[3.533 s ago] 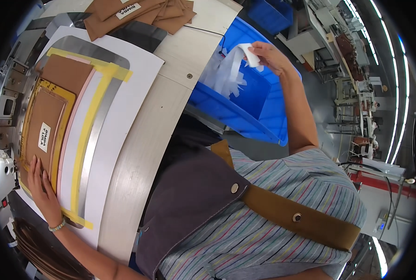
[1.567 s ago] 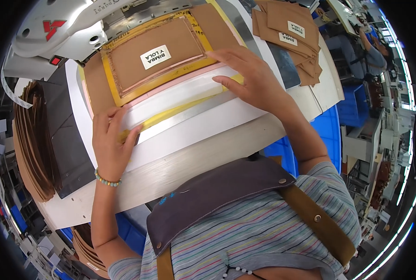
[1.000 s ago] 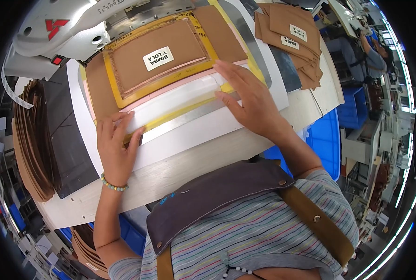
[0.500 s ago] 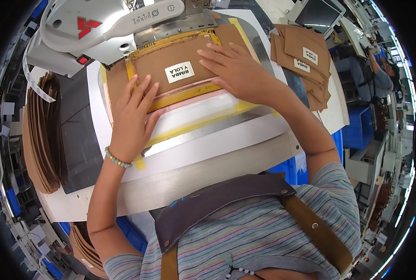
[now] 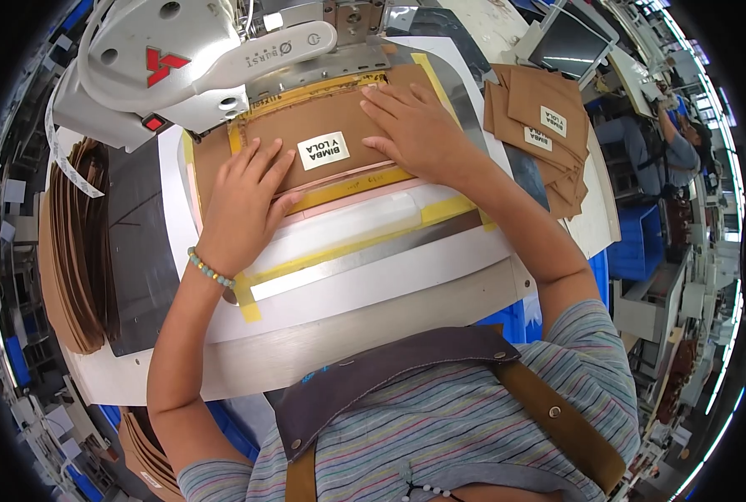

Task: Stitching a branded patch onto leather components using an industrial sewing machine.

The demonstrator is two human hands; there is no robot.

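Note:
A brown flat panel (image 5: 281,130) with a white printed label (image 5: 324,151) lies in a yellow-edged template frame (image 5: 352,185) under the head of a white sewing machine (image 5: 151,71). My left hand (image 5: 243,197) rests on the panel's left side and the frame's near-left edge, fingers spread. On the panel's right side my right hand (image 5: 415,130) lies flat, fingers stretched toward the frame's far edge. Neither hand grips anything. Beneath the frame is a white sheet (image 5: 373,297) with strips of yellow tape. My left wrist wears a beaded bracelet (image 5: 211,269).
Brown labelled panels (image 5: 544,117) are stacked at the right, near a screen (image 5: 569,46). A bundle of brown pieces (image 5: 76,251) stands at the left edge, with more pieces (image 5: 147,452) below the table. Blue bins (image 5: 638,243) and another person (image 5: 674,138) are at the far right.
The view has shifted slightly. My right hand lies a little flatter, its thumb now on the panel beside the label. My left hand stays on the left side.

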